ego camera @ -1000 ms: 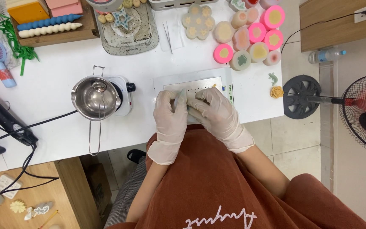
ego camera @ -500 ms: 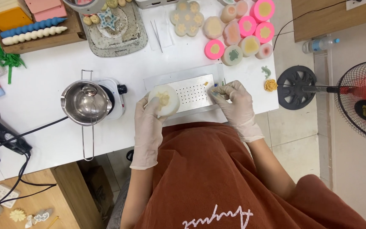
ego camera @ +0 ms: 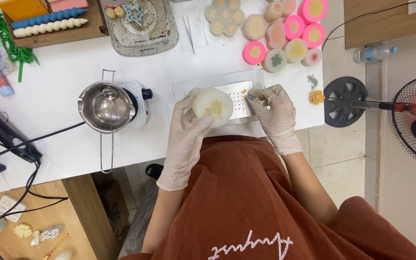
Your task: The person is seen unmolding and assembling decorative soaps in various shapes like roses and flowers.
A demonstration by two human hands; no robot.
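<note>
The white worktop (ego camera: 63, 91) carried a perforated metal tray (ego camera: 239, 86) at its near edge, in front of the person. Over the tray's left end, the gloved left hand (ego camera: 188, 130) closed its grip around 1 round cream candle (ego camera: 212, 107), flat face up, showing a pale flower shape. The gloved right hand (ego camera: 276, 110) lay just right of the candle, well nearer the tray's right end. Its grip was nearly closed, the fingertips (ego camera: 251, 96) pinching what seemed a tiny yellow piece (ego camera: 244, 91) on the tray.
</note>
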